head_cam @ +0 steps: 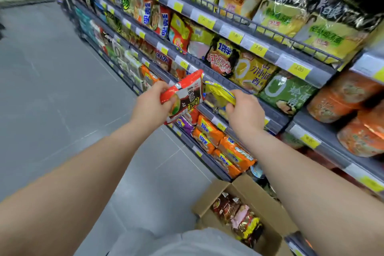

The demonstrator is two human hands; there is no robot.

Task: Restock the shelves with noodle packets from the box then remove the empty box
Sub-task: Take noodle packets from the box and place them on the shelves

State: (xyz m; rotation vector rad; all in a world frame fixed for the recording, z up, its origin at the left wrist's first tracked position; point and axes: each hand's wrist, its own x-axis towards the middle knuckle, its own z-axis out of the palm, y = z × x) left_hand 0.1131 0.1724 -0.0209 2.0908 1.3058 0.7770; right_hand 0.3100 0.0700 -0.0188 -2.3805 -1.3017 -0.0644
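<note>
My left hand (152,104) grips a red, white and black noodle packet (185,95) in front of the shelf edge. Beside it, my right hand (245,113) pinches a yellow noodle packet (220,92) at the front of a middle shelf (272,117). An open cardboard box (268,203) stands on the floor below my right arm, against the shelving. Several red, pink and yellow packets (241,214) lie inside it.
Grey shelving with yellow price tags (299,68) runs along the right, packed with noodle packets. Orange packets (224,147) fill the low shelf beside the box. Orange bowls (342,100) sit at the right. Grey aisle floor (52,89) spreads to the left.
</note>
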